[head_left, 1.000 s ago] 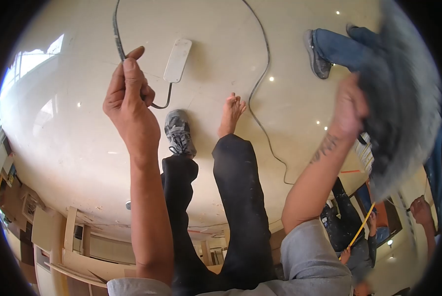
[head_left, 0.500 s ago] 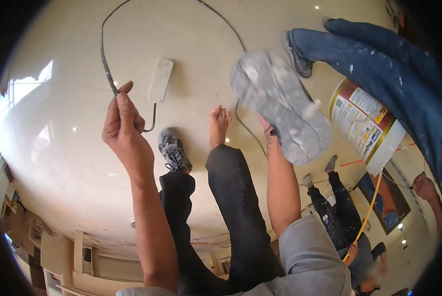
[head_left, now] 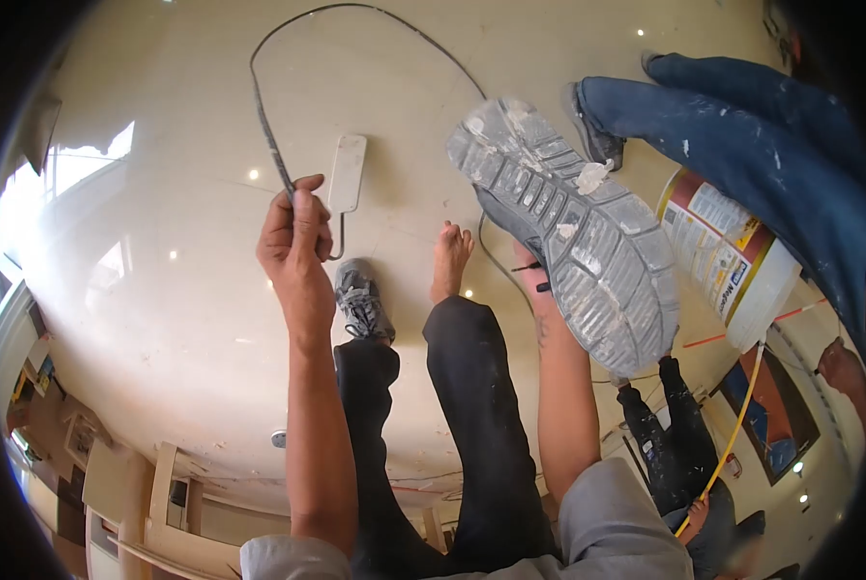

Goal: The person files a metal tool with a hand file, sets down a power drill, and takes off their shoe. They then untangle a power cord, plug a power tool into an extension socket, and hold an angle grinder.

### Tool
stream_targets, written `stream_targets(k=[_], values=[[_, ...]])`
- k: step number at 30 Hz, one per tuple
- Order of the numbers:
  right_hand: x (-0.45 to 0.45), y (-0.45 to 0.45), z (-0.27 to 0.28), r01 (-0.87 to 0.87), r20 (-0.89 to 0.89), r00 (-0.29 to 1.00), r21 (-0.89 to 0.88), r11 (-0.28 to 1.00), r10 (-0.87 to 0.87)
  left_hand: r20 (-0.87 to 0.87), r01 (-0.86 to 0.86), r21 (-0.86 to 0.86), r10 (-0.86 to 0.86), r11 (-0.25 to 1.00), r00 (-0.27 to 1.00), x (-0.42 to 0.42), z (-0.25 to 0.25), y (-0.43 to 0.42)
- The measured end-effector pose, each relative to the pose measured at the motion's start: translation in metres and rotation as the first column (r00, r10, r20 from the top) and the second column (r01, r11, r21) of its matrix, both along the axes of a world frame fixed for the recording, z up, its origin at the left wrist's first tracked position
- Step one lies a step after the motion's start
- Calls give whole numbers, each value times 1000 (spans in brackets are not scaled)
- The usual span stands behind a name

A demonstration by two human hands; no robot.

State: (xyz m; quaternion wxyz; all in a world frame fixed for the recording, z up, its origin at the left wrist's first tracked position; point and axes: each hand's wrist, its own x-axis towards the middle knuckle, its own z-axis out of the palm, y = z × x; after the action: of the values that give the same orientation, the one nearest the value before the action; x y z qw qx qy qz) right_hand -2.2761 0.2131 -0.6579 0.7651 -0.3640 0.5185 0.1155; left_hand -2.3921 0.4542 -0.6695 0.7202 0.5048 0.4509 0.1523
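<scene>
My left hand (head_left: 300, 227) is closed, pinching a black cable (head_left: 270, 130) between thumb and fingers. From below the hand the cable runs to a long white block (head_left: 348, 174), perhaps a power strip, above the floor or on it. My right hand (head_left: 529, 271) is mostly hidden behind a grey shoe (head_left: 587, 232), which it holds up with the sole towards me. Whitish smears and lumps cling to the treads. A grey patterned laced sneaker (head_left: 360, 300) is on my left foot, while my right foot (head_left: 449, 261) is bare.
To the right, a person in paint-spotted blue trousers (head_left: 742, 135) stands by a labelled bucket (head_left: 713, 237). Lower right, another person in dark trousers (head_left: 679, 425) grips a yellow pole (head_left: 737, 430). Wooden furniture (head_left: 114, 483) lies lower left. Cable loops across the glossy floor (head_left: 181, 319).
The shoe has turned so its tread faces me more fully, and it hangs slightly lower. My left hand with the cable appears further right and lower, as the whole view has shifted.
</scene>
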Motion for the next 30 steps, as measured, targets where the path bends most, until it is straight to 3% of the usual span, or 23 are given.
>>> stream_targets(k=[2,4,6,8,9,11,13,15,16,18,19,20,21,22,24,26,27,28,29,30], values=[[-10,8,40,10,-66,998,-23,1000,-11,74,62,-53,-58,997,996,-10,10,2],[-29,-5,65,-112,-58,992,49,993,114,153,232,23,-232,973,961,-26,22,4],[-48,-12,104,-325,25,945,220,920,327,172,323,69,-330,944,928,-37,42,5],[-65,-4,137,-327,54,939,457,827,340,168,404,14,-400,915,901,-45,71,11],[-71,9,155,-325,76,935,569,755,345,196,421,-25,-408,907,891,-48,87,16],[-70,57,213,-298,22,929,634,714,368,278,440,-96,-400,893,873,-56,110,23],[-69,94,269,-341,24,899,666,664,437,358,478,-171,-398,861,845,-66,140,33],[-66,130,320,-428,59,848,662,615,527,414,409,-212,-297,888,860,-68,184,43],[-73,152,361,-562,165,776,617,550,608,448,363,-201,-244,910,860,-65,236,54],[-73,169,408,-647,310,735,586,488,603,516,296,-239,-137,925,845,-50,291,57],[-74,178,440,-713,378,689,504,487,619,551,267,-264,-82,927,830,-49,318,62],[-73,185,476,-770,440,636,413,486,634,571,223,-456,91,862,816,-55,324,63],[-74,195,507,-819,508,571,308,483,644,588,222,-419,77,880,805,-48,360,70],[-75,194,534,-907,599,393,127,403,697,594,212,-395,73,894,801,-44,398,67],[-70,188,586,-948,646,64,-198,249,760,698,296,-564,253,771,670,-43,439,64],[-67,177,642,-814,561,-188,-549,191,806,735,382,-627,352,679,580,-33,490,67],[-75,175,663,-715,640,-119,-586,381,759,779,341,-518,267,785,567,-28,501,66],[-83,169,692,-620,641,-113,-642,450,759,805,287,-400,184,870,564,-23,513,65],[-87,161,716,-523,647,-139,-691,500,750,703,167,-100,-49,981,709,-22,525,64],[-92,152,739,-415,647,-161,-730,544,745,708,191,-123,-49,974,704,-20,537,64]])
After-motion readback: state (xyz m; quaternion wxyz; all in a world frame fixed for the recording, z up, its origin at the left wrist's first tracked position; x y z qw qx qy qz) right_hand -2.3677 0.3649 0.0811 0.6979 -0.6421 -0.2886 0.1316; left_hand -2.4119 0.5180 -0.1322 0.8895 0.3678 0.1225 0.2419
